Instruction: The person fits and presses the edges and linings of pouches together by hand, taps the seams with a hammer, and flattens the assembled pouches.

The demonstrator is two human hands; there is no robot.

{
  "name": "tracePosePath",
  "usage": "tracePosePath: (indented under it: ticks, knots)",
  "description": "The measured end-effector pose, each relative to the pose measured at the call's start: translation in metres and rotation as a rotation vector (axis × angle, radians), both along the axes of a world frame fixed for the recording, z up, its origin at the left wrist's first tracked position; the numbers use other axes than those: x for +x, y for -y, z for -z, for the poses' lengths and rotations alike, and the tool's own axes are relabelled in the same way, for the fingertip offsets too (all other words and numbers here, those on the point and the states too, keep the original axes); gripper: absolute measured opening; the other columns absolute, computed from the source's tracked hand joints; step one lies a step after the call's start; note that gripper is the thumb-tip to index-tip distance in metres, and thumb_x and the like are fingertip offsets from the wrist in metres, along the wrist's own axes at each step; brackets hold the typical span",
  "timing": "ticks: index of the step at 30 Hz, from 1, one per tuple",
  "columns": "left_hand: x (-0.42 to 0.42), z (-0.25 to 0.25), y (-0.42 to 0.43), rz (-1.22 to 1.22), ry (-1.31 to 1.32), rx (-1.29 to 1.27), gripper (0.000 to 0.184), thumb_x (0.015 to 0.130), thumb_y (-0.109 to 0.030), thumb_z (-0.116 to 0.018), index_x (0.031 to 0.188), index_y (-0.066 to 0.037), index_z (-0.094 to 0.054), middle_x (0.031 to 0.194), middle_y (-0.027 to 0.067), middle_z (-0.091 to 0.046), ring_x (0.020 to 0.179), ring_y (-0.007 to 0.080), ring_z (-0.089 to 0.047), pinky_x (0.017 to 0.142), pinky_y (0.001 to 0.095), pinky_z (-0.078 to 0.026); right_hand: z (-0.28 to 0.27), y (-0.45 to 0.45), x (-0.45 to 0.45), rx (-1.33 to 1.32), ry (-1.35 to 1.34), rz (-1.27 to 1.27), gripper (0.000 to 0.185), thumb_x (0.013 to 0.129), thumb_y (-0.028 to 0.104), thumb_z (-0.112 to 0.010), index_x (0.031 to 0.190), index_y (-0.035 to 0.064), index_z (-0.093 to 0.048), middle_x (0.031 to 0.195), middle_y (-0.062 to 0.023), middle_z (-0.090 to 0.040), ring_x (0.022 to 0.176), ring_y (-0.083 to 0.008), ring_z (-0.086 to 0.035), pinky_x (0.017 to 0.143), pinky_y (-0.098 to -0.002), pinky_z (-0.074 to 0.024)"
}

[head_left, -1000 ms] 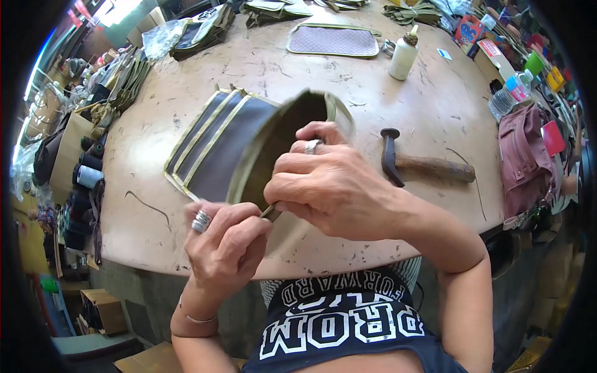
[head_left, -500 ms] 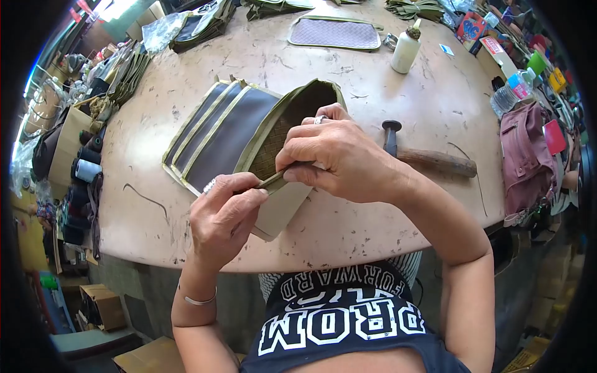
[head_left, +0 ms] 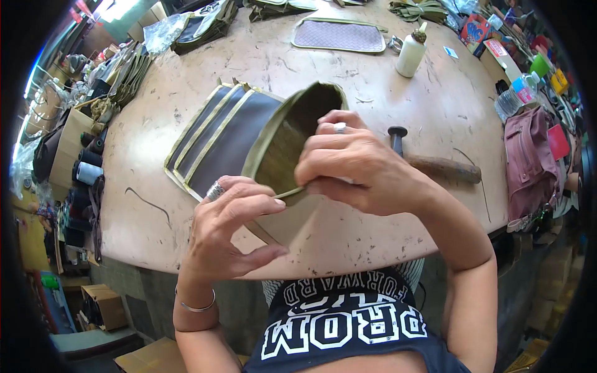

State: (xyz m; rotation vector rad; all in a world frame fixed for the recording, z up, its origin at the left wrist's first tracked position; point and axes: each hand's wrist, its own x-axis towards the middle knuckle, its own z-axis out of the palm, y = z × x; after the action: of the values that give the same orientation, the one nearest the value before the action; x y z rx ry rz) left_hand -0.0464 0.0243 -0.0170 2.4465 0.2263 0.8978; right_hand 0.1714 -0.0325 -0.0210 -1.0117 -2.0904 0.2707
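Note:
An olive-edged fabric piece point(head_left: 280, 146) stands curved open above the table, its woven inner side facing me. My right hand point(head_left: 354, 165) pinches its near edge between thumb and fingers. At the left end of that edge is my left hand point(head_left: 233, 227), its thumb spread away from the fingers and its fingertips against the rim. Behind the piece, to the left, several dark panels point(head_left: 233, 133) with yellowish-green borders lie overlapped. A hammer point(head_left: 444, 168) with a wooden handle rests to the right of my right hand.
A white glue bottle point(head_left: 410, 56) stands at the back beside a bordered patterned panel point(head_left: 339, 35). Thread spools point(head_left: 90, 174) line the left edge. A mauve bag point(head_left: 532, 161) and a plastic bottle point(head_left: 517, 96) are at the right. A curved wire or thread lies front left.
My left thumb has come off the edge and spread downward. My right hand and the held edge have shifted slightly right and down since half a second ago.

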Motion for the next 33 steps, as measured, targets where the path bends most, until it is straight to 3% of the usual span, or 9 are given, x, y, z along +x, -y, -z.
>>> tracePosePath:
  ticks: [2,6,8,11,12,16,27,30,33]
  knots:
    - [-0.001,0.002,-0.004,0.097,0.023,-0.184,0.046,0.057,-0.009,-0.081,0.095,-0.005,-0.055,0.087,0.0064,-0.061,0.082,0.0214,-0.059,0.073,0.0302,-0.045,0.001,0.005,0.009,-0.042,-0.056,-0.013,0.008,0.073,0.010,-0.062,0.080,0.0103,-0.059,0.074,-0.0006,-0.054,0.078,-0.0187,-0.051,0.090,-0.0361,-0.0294]
    - [0.002,0.017,-0.011,0.236,0.155,-0.568,0.044,0.059,-0.010,-0.082,0.092,-0.005,-0.054,0.083,0.0083,-0.061,0.082,0.0208,-0.059,0.071,0.0308,-0.046,-0.001,0.013,0.019,-0.118,-0.084,0.010,0.007,0.076,0.009,-0.063,0.081,0.0105,-0.060,0.076,0.0004,-0.057,0.078,-0.0174,-0.053,0.092,-0.0376,-0.0304]
    - [0.008,0.009,-0.014,0.274,0.117,-0.435,0.043,0.059,-0.010,-0.082,0.091,-0.005,-0.054,0.081,0.0072,-0.061,0.078,0.0212,-0.059,0.069,0.0313,-0.047,-0.005,0.017,0.022,-0.130,-0.027,0.036,0.012,0.075,0.012,-0.066,0.085,0.0115,-0.061,0.083,-0.0010,-0.059,0.083,-0.0191,-0.056,0.095,-0.0402,-0.0302]
    - [0.017,-0.001,-0.011,0.303,0.120,-0.324,0.039,0.058,-0.010,-0.082,0.087,-0.003,-0.057,0.078,0.0062,-0.061,0.072,0.0218,-0.060,0.068,0.0325,-0.048,-0.017,0.028,0.005,0.114,0.000,0.204,0.021,0.071,0.015,-0.067,0.090,0.0136,-0.059,0.091,-0.0028,-0.057,0.089,-0.0220,-0.054,0.095,-0.0386,-0.0303]
    - [0.021,-0.003,-0.011,0.313,0.131,-0.312,0.038,0.057,-0.010,-0.082,0.086,-0.003,-0.058,0.078,0.0062,-0.062,0.073,0.0215,-0.060,0.068,0.0325,-0.048,-0.016,0.029,0.005,0.197,0.103,0.140,0.037,0.069,0.024,-0.071,0.101,0.0137,-0.057,0.101,-0.0050,-0.056,0.095,-0.0245,-0.053,0.098,-0.0411,-0.0293]
    - [0.029,-0.010,-0.008,0.254,0.178,-0.410,0.037,0.056,-0.011,-0.082,0.083,0.000,-0.061,0.077,0.0073,-0.063,0.073,0.0203,-0.058,0.067,0.0301,-0.049,-0.019,0.032,-0.009,0.096,-0.075,0.100,0.059,0.063,0.035,-0.078,0.109,0.0089,-0.051,0.102,-0.0050,-0.058,0.099,-0.0230,-0.055,0.096,-0.0458,-0.0299]
    - [0.040,-0.015,-0.024,0.379,0.239,-0.326,0.036,0.062,-0.006,-0.079,0.090,0.005,-0.059,0.085,0.0104,-0.062,0.077,0.0161,-0.059,0.068,0.0255,-0.049,-0.020,0.027,-0.006,0.021,-0.221,0.104,0.047,0.068,0.026,-0.075,0.102,0.0068,-0.049,0.098,-0.0068,-0.056,0.094,-0.0218,-0.053,0.093,-0.0401,-0.0302]
    - [0.038,-0.011,-0.012,0.330,0.315,-0.603,0.040,0.067,-0.001,-0.075,0.100,0.005,-0.053,0.093,0.0104,-0.059,0.083,0.0166,-0.060,0.073,0.0244,-0.050,-0.020,0.027,-0.006,0.003,-0.226,0.102,0.038,0.070,0.020,-0.071,0.098,0.0052,-0.049,0.095,-0.0079,-0.055,0.092,-0.0227,-0.052,0.090,-0.0362,-0.0325]
    - [0.039,-0.006,-0.015,0.376,0.328,-0.671,0.045,0.070,0.003,-0.071,0.107,0.004,-0.045,0.097,0.0097,-0.055,0.088,0.0163,-0.060,0.078,0.0247,-0.050,-0.012,0.023,-0.009,-0.019,-0.342,0.051,0.035,0.070,0.016,-0.069,0.096,0.0039,-0.048,0.093,-0.0086,-0.053,0.093,-0.0236,-0.051,0.087,-0.0333,-0.0349]
